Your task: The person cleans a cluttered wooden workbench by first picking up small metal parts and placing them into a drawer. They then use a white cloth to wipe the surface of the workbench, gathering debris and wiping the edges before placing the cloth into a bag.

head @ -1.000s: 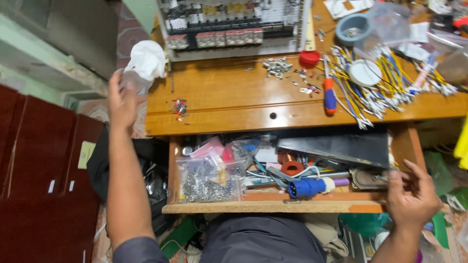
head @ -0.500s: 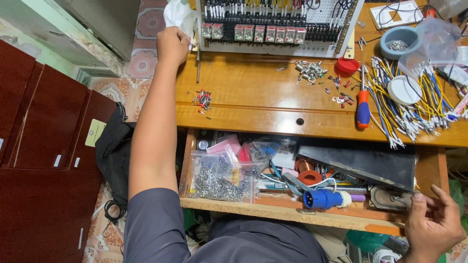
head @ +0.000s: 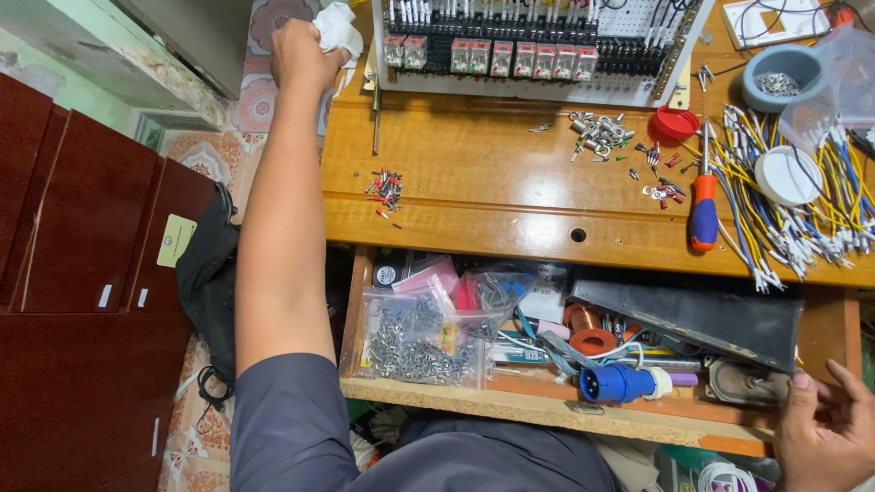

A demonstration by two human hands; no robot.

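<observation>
Left hand (head: pixel 299 53) stretched to the far left corner of the desk (head: pixel 474 196), fist closed around a crumpled white cloth (head: pixel 339 29), just left of the relay board (head: pixel 529 50). Right hand (head: pixel 825 433) near right, fingers loosely curled at the front edge of the open drawer (head: pixel 565 412), touching it, gripping nothing. Blue plug (head: pixel 620 383) in drawer, near it.

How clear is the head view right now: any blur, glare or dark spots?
Head view: evenly lit, sharp on the desk and wires; wide-angle bending at the edges; shine off the bags in the drawer; left hand slightly soft; the drawer's back is shadowed.
</observation>
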